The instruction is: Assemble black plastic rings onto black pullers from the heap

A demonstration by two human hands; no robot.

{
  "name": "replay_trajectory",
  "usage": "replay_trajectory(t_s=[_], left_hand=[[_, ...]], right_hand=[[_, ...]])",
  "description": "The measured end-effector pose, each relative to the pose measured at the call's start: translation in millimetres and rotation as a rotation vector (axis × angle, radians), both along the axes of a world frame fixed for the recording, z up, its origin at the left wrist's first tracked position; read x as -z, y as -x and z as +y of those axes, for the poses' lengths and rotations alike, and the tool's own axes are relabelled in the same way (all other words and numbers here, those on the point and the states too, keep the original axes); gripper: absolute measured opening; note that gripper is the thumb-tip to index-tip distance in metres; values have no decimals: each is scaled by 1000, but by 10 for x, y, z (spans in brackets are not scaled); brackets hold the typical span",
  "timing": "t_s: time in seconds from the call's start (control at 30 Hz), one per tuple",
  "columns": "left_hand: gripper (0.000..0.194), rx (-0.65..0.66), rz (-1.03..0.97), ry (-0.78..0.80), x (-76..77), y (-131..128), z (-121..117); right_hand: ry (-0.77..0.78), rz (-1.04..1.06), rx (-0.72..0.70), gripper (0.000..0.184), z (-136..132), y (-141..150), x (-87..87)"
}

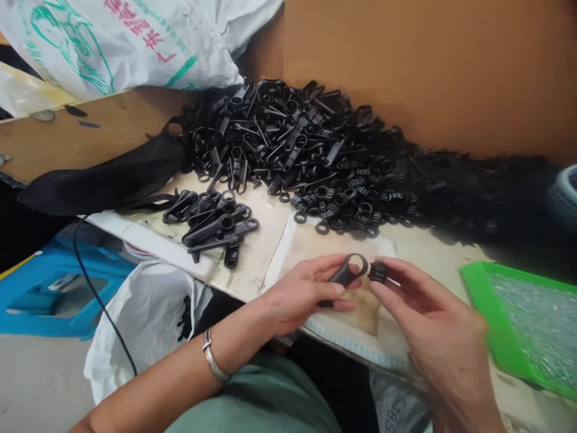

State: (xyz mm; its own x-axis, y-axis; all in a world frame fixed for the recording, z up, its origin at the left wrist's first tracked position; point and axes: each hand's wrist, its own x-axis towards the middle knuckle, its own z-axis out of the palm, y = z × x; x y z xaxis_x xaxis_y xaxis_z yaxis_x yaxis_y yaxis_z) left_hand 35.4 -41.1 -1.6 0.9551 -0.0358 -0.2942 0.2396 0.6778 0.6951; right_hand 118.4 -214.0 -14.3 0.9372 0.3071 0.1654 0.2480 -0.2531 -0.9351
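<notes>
Black clip (346, 272) in left hand (303, 294)

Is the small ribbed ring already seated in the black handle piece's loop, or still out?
Out. The ribbed ring sits in the right hand beside the empty loop of the handle piece, held by the left hand.

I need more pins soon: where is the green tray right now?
In the head view the green tray sits at the right edge of the table, just right of the right hand, below the dark heap of black plastic parts.
</notes>
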Motion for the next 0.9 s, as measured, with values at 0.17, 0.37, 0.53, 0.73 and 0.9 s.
replay_trajectory(t_s=[0.17,0.37,0.53,0.73,0.9], left_hand=[[53,26,-93,-38,-5,-13,-11],[51,35,-154,-170,22,26,18],[56,15,-309,-463,152,50,43],[59,-42,-369,-778,147,97,64],[63,-69,-428,-760,103,146,68]], right_hand=[[154,-461,-53,21,161,15,4],[274,-663,-135,14,183,-31,38],[378,-842,-194,15,213,-37,-72],[394,-956,-236,11,277,-66,-67],[358,-901,-272,10,273,-61,-81]])
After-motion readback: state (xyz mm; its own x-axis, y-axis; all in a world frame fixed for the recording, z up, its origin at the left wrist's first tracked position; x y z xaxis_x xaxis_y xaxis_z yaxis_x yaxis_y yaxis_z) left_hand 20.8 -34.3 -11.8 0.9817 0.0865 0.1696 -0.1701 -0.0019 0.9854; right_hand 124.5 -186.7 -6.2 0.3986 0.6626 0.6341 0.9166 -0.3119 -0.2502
